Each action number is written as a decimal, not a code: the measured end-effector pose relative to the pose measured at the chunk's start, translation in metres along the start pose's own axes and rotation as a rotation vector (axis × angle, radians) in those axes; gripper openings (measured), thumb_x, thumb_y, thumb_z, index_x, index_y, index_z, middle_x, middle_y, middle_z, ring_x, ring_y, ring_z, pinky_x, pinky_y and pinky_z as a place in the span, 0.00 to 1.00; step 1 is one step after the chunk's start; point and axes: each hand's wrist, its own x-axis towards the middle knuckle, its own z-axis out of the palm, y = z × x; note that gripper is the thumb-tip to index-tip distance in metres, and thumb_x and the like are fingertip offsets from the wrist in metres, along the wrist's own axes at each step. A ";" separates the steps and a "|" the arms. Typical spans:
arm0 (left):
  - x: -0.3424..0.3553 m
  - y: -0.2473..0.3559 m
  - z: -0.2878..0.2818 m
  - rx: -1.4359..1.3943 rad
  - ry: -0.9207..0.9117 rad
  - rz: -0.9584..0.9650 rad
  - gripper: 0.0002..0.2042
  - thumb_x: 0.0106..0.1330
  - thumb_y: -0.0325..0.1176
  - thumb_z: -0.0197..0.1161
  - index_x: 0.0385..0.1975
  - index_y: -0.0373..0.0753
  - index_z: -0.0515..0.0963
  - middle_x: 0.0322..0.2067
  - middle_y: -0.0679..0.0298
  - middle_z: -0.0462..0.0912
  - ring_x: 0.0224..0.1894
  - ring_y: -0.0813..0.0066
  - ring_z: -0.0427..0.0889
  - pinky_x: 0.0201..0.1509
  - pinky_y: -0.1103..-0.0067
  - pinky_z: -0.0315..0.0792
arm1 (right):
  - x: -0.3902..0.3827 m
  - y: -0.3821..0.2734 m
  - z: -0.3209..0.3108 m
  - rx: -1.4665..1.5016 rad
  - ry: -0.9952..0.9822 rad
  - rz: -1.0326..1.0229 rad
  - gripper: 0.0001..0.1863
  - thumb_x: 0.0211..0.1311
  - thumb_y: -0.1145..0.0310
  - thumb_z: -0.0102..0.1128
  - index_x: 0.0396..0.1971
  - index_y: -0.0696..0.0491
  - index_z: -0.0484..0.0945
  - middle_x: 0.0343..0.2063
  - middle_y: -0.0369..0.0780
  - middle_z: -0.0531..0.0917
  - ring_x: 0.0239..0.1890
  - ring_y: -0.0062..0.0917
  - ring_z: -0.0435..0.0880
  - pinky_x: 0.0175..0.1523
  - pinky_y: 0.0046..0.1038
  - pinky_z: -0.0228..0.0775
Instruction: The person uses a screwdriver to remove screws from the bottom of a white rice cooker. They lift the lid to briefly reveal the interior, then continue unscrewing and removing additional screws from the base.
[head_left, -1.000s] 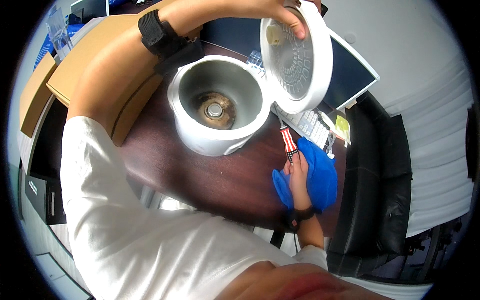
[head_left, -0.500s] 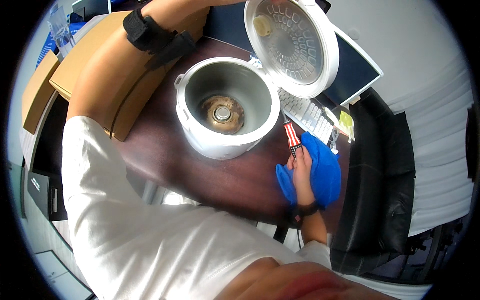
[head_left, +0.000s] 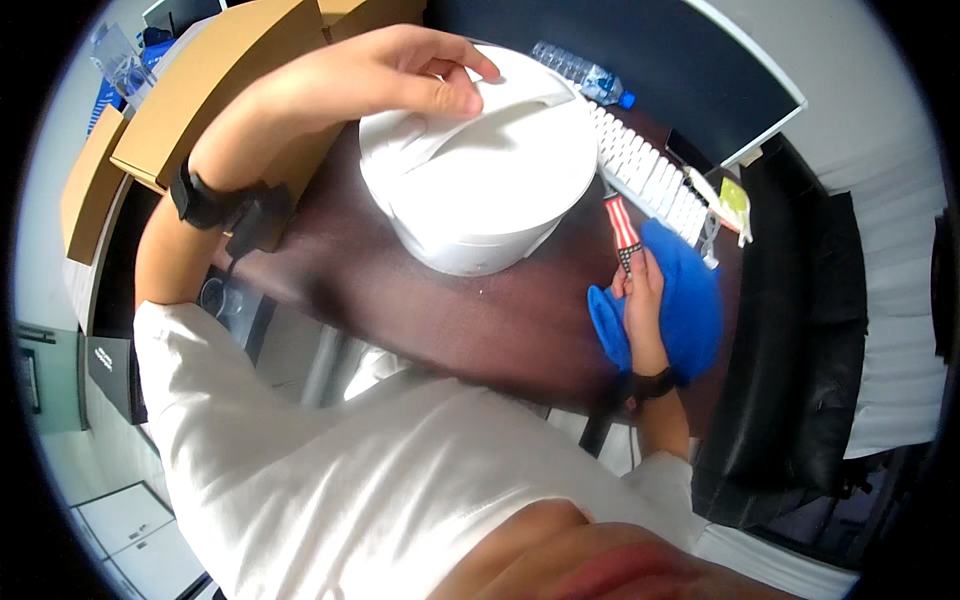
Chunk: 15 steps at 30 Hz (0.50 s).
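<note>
The white rice cooker (head_left: pixel 475 230) stands on the dark wooden desk (head_left: pixel 360 310) with its lid (head_left: pixel 520 150) down. My left hand (head_left: pixel 430 80) is over the lid beside its carrying handle, fingers loosely bent and apart, gripping nothing. My right hand (head_left: pixel 640 285) grips a tool with a red-and-white striped, star-patterned handle (head_left: pixel 620 220), its metal shaft pointing up past the cooker's right side. That hand rests on a crumpled blue cloth (head_left: pixel 685 310).
Cardboard boxes (head_left: pixel 230 50) are at the back left. Behind the cooker are a plastic bottle (head_left: pixel 590 75), a monitor (head_left: pixel 690 60) and a white keyboard (head_left: pixel 650 170), with small packets (head_left: pixel 733 200) beside it. A black chair (head_left: pixel 780 350) is at the right.
The lid, raised earlier in my left hand, has swung down shut, and that hand has come down with it and loosened. My right hand still holds the striped tool. The view has shifted.
</note>
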 end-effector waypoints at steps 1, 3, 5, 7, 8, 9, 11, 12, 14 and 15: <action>-0.004 -0.009 0.005 -0.013 0.026 0.094 0.27 0.58 0.42 0.65 0.55 0.38 0.68 0.33 0.66 0.74 0.41 0.76 0.76 0.47 0.81 0.71 | -0.001 -0.002 0.001 -0.011 -0.001 0.001 0.16 0.68 0.58 0.46 0.38 0.57 0.72 0.16 0.30 0.67 0.15 0.11 0.62 0.19 0.15 0.52; -0.014 -0.004 0.016 0.080 0.158 0.035 0.26 0.58 0.41 0.65 0.56 0.40 0.68 0.34 0.66 0.73 0.40 0.76 0.77 0.45 0.80 0.73 | 0.000 -0.001 0.000 -0.037 -0.013 0.002 0.16 0.68 0.57 0.46 0.39 0.57 0.72 0.16 0.30 0.67 0.15 0.11 0.62 0.20 0.15 0.52; -0.017 -0.006 0.027 0.168 0.265 0.026 0.26 0.59 0.39 0.64 0.57 0.43 0.66 0.37 0.65 0.70 0.38 0.74 0.77 0.42 0.77 0.74 | 0.001 0.000 0.000 -0.032 -0.009 0.003 0.18 0.67 0.56 0.47 0.40 0.57 0.72 0.17 0.30 0.68 0.15 0.10 0.63 0.20 0.15 0.52; -0.016 0.001 0.034 0.272 0.300 -0.013 0.27 0.59 0.39 0.64 0.58 0.43 0.64 0.40 0.63 0.70 0.39 0.73 0.77 0.42 0.76 0.74 | 0.001 -0.001 0.001 -0.021 -0.010 0.006 0.18 0.67 0.56 0.47 0.39 0.57 0.73 0.17 0.30 0.67 0.15 0.11 0.63 0.20 0.15 0.52; -0.014 0.004 0.039 0.325 0.317 -0.033 0.27 0.58 0.39 0.64 0.58 0.43 0.64 0.41 0.62 0.70 0.39 0.73 0.77 0.42 0.76 0.74 | 0.001 -0.001 0.001 -0.018 -0.015 -0.001 0.17 0.67 0.57 0.47 0.39 0.57 0.73 0.17 0.30 0.67 0.15 0.11 0.63 0.20 0.15 0.52; -0.010 0.006 0.048 0.446 0.375 -0.022 0.27 0.59 0.39 0.63 0.57 0.42 0.64 0.40 0.58 0.73 0.37 0.72 0.78 0.40 0.76 0.74 | 0.001 0.000 -0.001 -0.029 -0.010 0.004 0.17 0.67 0.57 0.47 0.38 0.57 0.73 0.17 0.30 0.67 0.15 0.11 0.63 0.20 0.15 0.52; 0.004 0.010 0.056 0.474 0.320 -0.069 0.26 0.60 0.39 0.62 0.56 0.40 0.64 0.38 0.54 0.76 0.34 0.69 0.79 0.39 0.75 0.74 | -0.001 0.000 -0.005 -0.052 -0.001 0.015 0.16 0.67 0.58 0.47 0.37 0.57 0.73 0.16 0.30 0.67 0.15 0.11 0.63 0.20 0.15 0.52; 0.006 0.014 0.057 0.501 0.298 -0.107 0.25 0.60 0.39 0.62 0.56 0.39 0.64 0.37 0.52 0.77 0.33 0.67 0.79 0.39 0.75 0.74 | 0.000 0.000 -0.002 -0.046 0.000 0.010 0.16 0.67 0.58 0.47 0.37 0.57 0.73 0.16 0.30 0.67 0.15 0.11 0.62 0.20 0.15 0.52; 0.010 0.004 0.058 0.729 0.337 0.010 0.22 0.63 0.37 0.57 0.55 0.36 0.64 0.34 0.47 0.78 0.33 0.57 0.80 0.39 0.70 0.73 | 0.001 -0.001 0.002 -0.037 0.002 0.004 0.16 0.67 0.58 0.46 0.35 0.57 0.73 0.16 0.30 0.67 0.15 0.11 0.62 0.20 0.16 0.52; 0.012 -0.002 0.058 0.792 0.341 0.021 0.21 0.64 0.36 0.56 0.55 0.36 0.64 0.34 0.47 0.78 0.33 0.55 0.80 0.39 0.70 0.73 | 0.001 -0.001 0.001 -0.055 -0.008 -0.009 0.15 0.67 0.58 0.46 0.34 0.56 0.73 0.16 0.30 0.67 0.15 0.12 0.62 0.20 0.16 0.52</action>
